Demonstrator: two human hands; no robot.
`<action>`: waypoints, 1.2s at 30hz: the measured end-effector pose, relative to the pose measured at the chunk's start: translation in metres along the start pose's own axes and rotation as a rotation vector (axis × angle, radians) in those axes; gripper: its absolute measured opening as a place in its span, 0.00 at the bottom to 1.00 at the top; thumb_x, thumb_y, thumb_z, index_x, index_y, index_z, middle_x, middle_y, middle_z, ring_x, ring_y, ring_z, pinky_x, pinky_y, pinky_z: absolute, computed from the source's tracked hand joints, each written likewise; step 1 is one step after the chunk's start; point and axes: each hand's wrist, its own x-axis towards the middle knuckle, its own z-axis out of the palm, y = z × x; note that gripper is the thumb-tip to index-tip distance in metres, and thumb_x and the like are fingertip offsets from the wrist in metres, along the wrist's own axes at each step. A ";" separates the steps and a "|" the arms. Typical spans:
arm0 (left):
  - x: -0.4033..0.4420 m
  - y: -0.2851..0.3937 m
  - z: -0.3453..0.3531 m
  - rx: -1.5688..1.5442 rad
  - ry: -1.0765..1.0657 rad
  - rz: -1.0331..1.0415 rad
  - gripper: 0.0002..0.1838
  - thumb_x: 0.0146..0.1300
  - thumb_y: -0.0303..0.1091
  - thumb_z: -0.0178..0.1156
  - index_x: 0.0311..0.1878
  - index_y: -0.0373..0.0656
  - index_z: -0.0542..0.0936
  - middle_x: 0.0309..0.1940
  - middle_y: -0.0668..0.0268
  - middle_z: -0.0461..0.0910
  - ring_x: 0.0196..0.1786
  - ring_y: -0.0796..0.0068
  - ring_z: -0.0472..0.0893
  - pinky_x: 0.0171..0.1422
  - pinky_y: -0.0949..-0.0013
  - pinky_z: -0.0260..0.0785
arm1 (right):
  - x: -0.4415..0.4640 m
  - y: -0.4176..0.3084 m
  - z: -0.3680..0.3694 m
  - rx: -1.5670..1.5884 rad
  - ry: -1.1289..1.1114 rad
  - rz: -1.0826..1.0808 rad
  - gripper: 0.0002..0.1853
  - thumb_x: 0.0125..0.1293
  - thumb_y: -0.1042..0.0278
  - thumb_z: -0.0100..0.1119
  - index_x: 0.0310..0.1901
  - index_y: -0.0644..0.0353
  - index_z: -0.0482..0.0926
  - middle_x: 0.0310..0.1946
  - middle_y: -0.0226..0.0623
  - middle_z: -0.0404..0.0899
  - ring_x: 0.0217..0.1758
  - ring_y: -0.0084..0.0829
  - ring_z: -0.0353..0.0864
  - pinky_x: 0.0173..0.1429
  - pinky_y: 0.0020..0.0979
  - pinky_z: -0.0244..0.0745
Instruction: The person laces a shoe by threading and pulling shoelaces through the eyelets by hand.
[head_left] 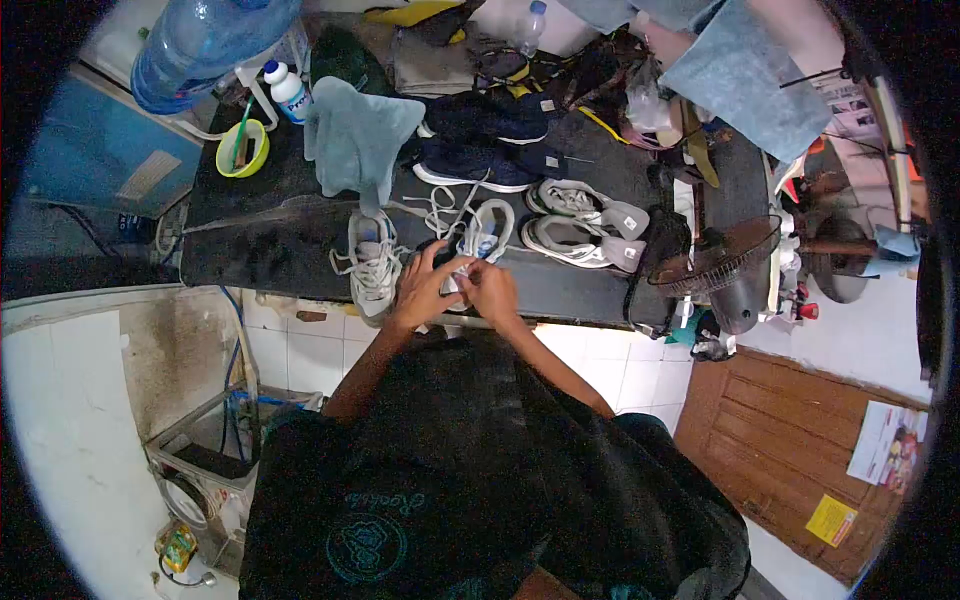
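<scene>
In the head view, we see a pale, rounded shoe [495, 218] at centre, its matching shoe [374, 262] to the left, and a soft grey-blue cloth [360, 135] above. The tabletop [270, 245] is dark and matte; a panelled brown door [770, 435] fills the lower right. Our left hand [425, 288] curves parted fingers over the centre shoe; our right hand [493, 291] bunches its fingers narrowly there, but we cannot tell what either grips.

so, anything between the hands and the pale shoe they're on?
Nothing visible: the left hand and right hand are both on the pale shoe. The neighbouring shoe sits beside the left hand, not between.
</scene>
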 end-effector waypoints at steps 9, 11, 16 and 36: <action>-0.002 0.000 0.001 -0.020 0.026 -0.017 0.39 0.50 0.37 0.76 0.68 0.73 0.74 0.72 0.58 0.61 0.68 0.47 0.68 0.67 0.46 0.64 | -0.003 0.010 -0.005 0.210 -0.064 0.000 0.06 0.64 0.68 0.66 0.37 0.61 0.83 0.22 0.44 0.81 0.24 0.40 0.82 0.31 0.39 0.73; -0.003 0.000 0.002 -0.009 0.013 -0.015 0.39 0.50 0.38 0.76 0.68 0.72 0.74 0.72 0.58 0.61 0.68 0.47 0.69 0.66 0.46 0.65 | -0.002 0.023 -0.009 0.307 -0.163 -0.014 0.06 0.64 0.67 0.66 0.37 0.61 0.83 0.21 0.44 0.82 0.24 0.41 0.82 0.32 0.39 0.74; -0.001 -0.001 0.004 -0.051 -0.032 -0.039 0.41 0.49 0.36 0.77 0.69 0.65 0.73 0.71 0.52 0.61 0.68 0.42 0.67 0.69 0.46 0.63 | 0.007 0.006 -0.006 -0.058 -0.116 0.013 0.09 0.63 0.64 0.68 0.36 0.62 0.84 0.24 0.47 0.84 0.28 0.45 0.86 0.34 0.42 0.77; -0.003 0.001 0.008 0.000 -0.048 -0.088 0.42 0.48 0.35 0.77 0.69 0.67 0.72 0.72 0.58 0.60 0.69 0.44 0.67 0.68 0.44 0.62 | -0.005 0.025 -0.012 0.293 -0.285 -0.106 0.05 0.60 0.72 0.66 0.33 0.63 0.79 0.25 0.33 0.77 0.27 0.26 0.77 0.35 0.30 0.72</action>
